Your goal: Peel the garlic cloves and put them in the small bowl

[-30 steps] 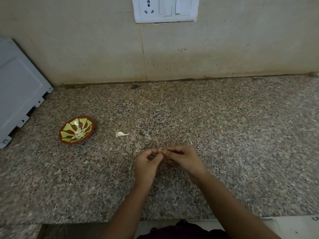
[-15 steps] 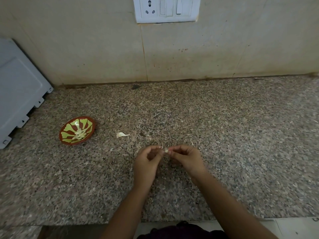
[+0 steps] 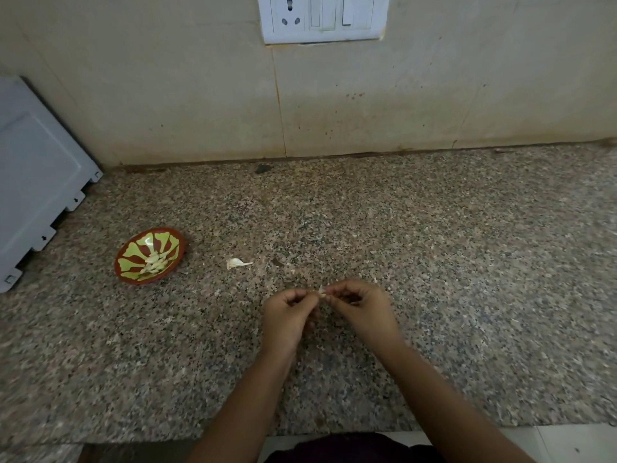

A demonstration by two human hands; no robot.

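A small pale garlic clove (image 3: 322, 291) sits between my two hands above the granite counter (image 3: 434, 262). My left hand (image 3: 288, 315) and my right hand (image 3: 364, 307) both pinch it with curled fingers, fingertips nearly meeting. Most of the clove is hidden by the fingers. To the far left stands the small bowl (image 3: 128, 272), red-brown with yellow-green stripes, holding several peeled cloves (image 3: 155, 262). A single whitish garlic clove or skin piece (image 3: 237, 263) lies on the counter between the bowl and my hands.
A white plastic appliance (image 3: 36, 188) leans at the left edge beside the bowl. A tiled wall with a white socket plate (image 3: 322, 16) rises behind the counter. Small flecks of skin (image 3: 293, 271) dot the counter near my hands. The counter's front edge runs below my forearms.
My hands stay together on the clove with small finger shifts; a bit of pale skin now shows between the fingertips. The bowl and the loose piece have not moved.
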